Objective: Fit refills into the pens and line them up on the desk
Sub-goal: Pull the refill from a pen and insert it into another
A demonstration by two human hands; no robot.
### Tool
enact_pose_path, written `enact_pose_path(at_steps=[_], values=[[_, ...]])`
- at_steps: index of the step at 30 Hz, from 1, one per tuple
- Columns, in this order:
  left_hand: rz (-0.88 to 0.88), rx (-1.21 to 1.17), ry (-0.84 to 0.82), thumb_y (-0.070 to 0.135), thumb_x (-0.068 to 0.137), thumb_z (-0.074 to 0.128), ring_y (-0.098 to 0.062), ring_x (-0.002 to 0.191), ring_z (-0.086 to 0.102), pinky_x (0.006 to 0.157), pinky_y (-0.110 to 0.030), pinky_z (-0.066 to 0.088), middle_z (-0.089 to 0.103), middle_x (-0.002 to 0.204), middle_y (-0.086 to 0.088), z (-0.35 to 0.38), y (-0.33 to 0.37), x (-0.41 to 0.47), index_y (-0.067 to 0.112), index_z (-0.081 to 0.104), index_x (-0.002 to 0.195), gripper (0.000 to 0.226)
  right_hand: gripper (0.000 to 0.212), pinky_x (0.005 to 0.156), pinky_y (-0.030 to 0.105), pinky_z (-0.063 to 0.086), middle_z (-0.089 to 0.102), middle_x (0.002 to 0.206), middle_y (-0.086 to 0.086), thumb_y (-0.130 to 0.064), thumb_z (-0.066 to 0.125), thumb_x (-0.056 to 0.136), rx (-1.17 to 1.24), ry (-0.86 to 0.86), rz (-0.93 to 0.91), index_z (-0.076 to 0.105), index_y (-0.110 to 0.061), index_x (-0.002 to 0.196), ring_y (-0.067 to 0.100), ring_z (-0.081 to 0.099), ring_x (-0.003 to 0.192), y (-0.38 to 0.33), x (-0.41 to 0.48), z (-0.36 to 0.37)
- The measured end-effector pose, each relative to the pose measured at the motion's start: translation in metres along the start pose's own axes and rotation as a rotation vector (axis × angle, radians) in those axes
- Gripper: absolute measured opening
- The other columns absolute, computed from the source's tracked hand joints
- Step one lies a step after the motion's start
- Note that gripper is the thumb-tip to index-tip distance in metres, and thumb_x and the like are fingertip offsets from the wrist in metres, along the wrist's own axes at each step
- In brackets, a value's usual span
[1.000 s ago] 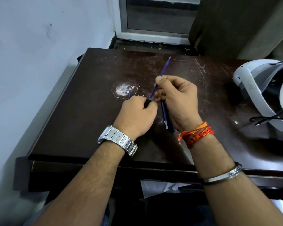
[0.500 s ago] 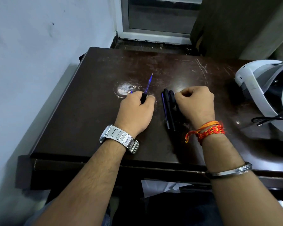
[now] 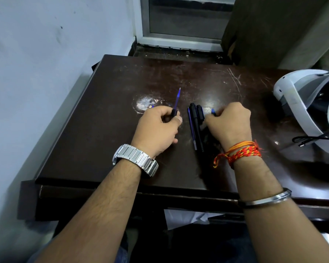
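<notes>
My left hand (image 3: 157, 126) is closed on a black pen barrel (image 3: 174, 112). A blue refill (image 3: 177, 98) sticks out of it, pointing away from me. A small blue bit (image 3: 152, 106) shows just beyond my left knuckles. Between my hands, two black pens (image 3: 196, 120) and a loose blue refill (image 3: 191, 128) lie side by side on the dark desk (image 3: 106, 118). My right hand (image 3: 230, 123) rests on the desk next to the pens, its fingers curled on a small blue pen piece (image 3: 213, 111). Most of that piece is hidden.
A white headset (image 3: 300, 99) with a black cable (image 3: 311, 139) lies at the desk's right side. A pale wall runs along the left and a window frame (image 3: 180, 40) stands behind. A worn light patch (image 3: 145, 104) marks the desk by my left hand.
My right hand let go of the refill and dropped to the desk on the right beside the lying pens. My left hand alone now holds the barrel with the refill, lower in it.
</notes>
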State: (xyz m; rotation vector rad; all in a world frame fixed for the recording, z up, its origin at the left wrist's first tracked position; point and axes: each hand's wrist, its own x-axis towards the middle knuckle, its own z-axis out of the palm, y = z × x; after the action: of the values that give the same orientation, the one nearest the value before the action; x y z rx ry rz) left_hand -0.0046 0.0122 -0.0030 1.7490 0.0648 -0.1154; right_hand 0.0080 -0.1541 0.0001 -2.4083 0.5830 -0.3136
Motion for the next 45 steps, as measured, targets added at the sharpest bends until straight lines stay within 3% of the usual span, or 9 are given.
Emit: enact_pose_path(at_steps=[3,5,9,20,24,28,36,40,45], values=[[-0.009,0.039,-0.085,0.010,0.085,0.070,-0.017,0.065,0.073,0.051,-0.028,0.054,0.062,0.077,0.002,0.000,-0.001,-0.002,0.020,0.069,0.097,0.015,0.010,0.059,0.005,0.047,0.065,0.064,-0.008,-0.022,0.064,0.080,0.373,0.099,-0.037,0.073,-0.017,0.081,0.003,0.061,0.060,-0.013,-0.005,0.001],[-0.019,0.087,-0.141,0.009,0.084,0.070,-0.021,0.065,0.074,0.049,-0.024,0.050,0.063,0.073,0.004,0.000,0.000,-0.003,0.022,0.068,0.094,0.017,0.006,0.065,0.022,0.056,0.068,0.068,-0.006,-0.016,0.066,0.085,0.763,0.027,0.033,0.071,-0.019,0.086,0.008,0.065,0.062,-0.024,-0.009,0.002],[-0.050,0.107,-0.200,0.007,0.084,0.070,-0.021,0.062,0.074,0.041,-0.019,0.046,0.064,0.070,0.004,0.002,0.001,-0.006,0.013,0.069,0.103,0.020,0.008,0.054,0.024,0.049,0.068,0.074,-0.002,-0.009,0.066,0.090,1.143,-0.113,0.108,0.069,-0.016,0.089,0.010,0.060,0.064,-0.035,-0.015,0.003],[-0.011,0.126,-0.171,0.011,0.082,0.070,-0.022,0.064,0.074,0.064,-0.034,0.057,0.070,0.074,0.000,-0.001,0.000,-0.003,0.016,0.071,0.105,0.023,0.008,0.056,0.025,0.050,0.069,0.079,-0.002,-0.012,0.064,0.092,1.028,-0.212,0.067,0.070,-0.017,0.093,0.007,0.058,0.065,-0.036,-0.020,0.003],[0.016,0.125,-0.139,0.013,0.082,0.070,-0.021,0.063,0.074,0.060,-0.029,0.054,0.073,0.074,-0.001,-0.002,0.002,-0.004,0.020,0.073,0.095,0.015,0.009,0.055,0.025,0.048,0.067,0.076,0.001,-0.009,0.065,0.090,1.018,-0.256,0.083,0.071,-0.015,0.090,0.007,0.055,0.060,-0.037,-0.021,0.006],[0.031,0.067,-0.049,0.012,0.084,0.069,-0.020,0.061,0.073,0.062,-0.042,0.062,0.073,0.074,-0.001,-0.002,0.005,-0.006,0.021,0.074,0.088,0.011,0.007,0.050,0.023,0.044,0.065,0.074,0.006,-0.006,0.064,0.088,1.010,-0.350,0.063,0.070,-0.008,0.091,0.007,0.051,0.054,-0.036,-0.021,0.012],[0.126,0.136,0.053,0.016,0.080,0.075,-0.015,0.067,0.072,0.061,-0.027,0.060,0.076,0.075,0.004,-0.004,0.008,-0.007,0.027,0.074,0.079,0.011,0.003,0.046,0.024,0.039,0.058,0.062,-0.001,-0.010,0.068,0.084,0.976,-0.415,0.046,0.067,-0.011,0.082,0.011,0.048,0.052,-0.034,-0.022,0.018],[0.131,0.113,0.057,0.015,0.080,0.074,-0.017,0.062,0.072,0.056,-0.028,0.060,0.076,0.071,0.002,-0.004,0.007,-0.007,0.027,0.074,0.078,0.013,0.013,0.040,0.020,0.039,0.052,0.052,-0.002,-0.006,0.073,0.080,1.014,-0.420,0.029,0.062,-0.010,0.073,0.010,0.045,0.044,-0.034,-0.025,0.016],[0.079,0.066,0.060,0.014,0.079,0.074,-0.023,0.069,0.074,0.069,-0.045,0.061,0.075,0.077,-0.005,-0.004,0.007,-0.005,0.019,0.073,0.088,0.010,0.035,0.044,0.024,0.038,0.052,0.058,0.002,-0.017,0.082,0.073,1.018,-0.340,0.017,0.049,-0.019,0.062,0.011,0.045,0.050,-0.033,-0.022,0.012]])
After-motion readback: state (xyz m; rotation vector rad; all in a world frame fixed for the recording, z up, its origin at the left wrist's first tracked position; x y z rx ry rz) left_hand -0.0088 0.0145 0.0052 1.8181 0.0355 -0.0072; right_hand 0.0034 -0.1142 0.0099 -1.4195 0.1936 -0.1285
